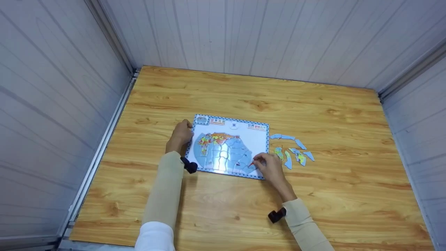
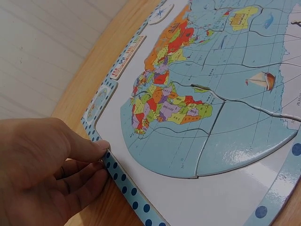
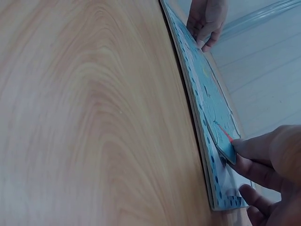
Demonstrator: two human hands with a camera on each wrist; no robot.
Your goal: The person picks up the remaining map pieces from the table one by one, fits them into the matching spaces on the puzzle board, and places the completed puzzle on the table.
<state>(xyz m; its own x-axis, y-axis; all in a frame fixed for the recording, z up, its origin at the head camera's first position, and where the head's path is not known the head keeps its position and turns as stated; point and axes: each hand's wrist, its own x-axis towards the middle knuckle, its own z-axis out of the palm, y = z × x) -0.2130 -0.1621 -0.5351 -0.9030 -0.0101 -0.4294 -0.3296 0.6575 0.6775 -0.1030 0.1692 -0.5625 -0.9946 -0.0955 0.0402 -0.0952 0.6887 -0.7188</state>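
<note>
A world map jigsaw board (image 1: 258, 141) with a blue dotted border lies on the wooden table, partly filled with fitted map pieces (image 2: 160, 150). At the board's left edge, my left hand (image 1: 181, 134) grips the rim, thumb on top and the other fingers against the side. My right hand (image 1: 273, 169) is over the lower right corner. Between its thumb and forefinger it pinches a blue puzzle piece (image 3: 226, 148) with a red mark, which lies low over the board beside the fitted pieces.
Several loose puzzle pieces (image 1: 288, 160) lie on the table (image 1: 348, 146) to the right of the board, blue with some green and yellow. Pale panel walls (image 1: 244, 35) stand behind the table and on both sides.
</note>
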